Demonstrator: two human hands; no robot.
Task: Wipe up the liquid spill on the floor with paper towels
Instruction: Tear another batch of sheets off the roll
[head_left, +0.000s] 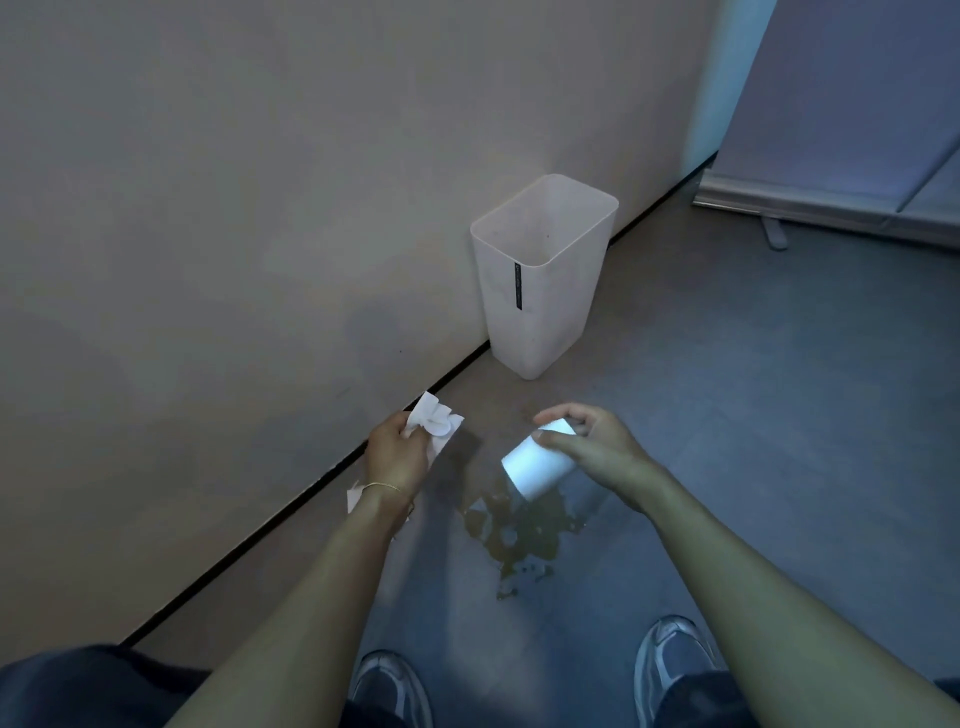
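Though feather-light and soft while dry, likely to go limp, heavy and easy to tear once soaked: crumpled white paper towel (434, 421), bunched in the curled fingers of the left hand (397, 452), seemingly held above the ground near the wall, not yet on the spill. Best kept as a thick wad, gripped by its dry upper folds, pressed down and blotted rather than dragged. Lower right of it, thin brownish liquid puddle (519, 535) spread over the smooth grey-blue floor (753, 467), probably slick. At the puddle's far edge, white cylinder (537, 465) on its side, tipped cup or towel roll, cannot tell which; grasped at its far end by the right hand (587, 441). Under the left wrist, second scrap of white paper (354, 499). Beyond, upright open-topped white plastic bin (540, 291) against the wall; nearest the camera, two grey shoes (389, 686).
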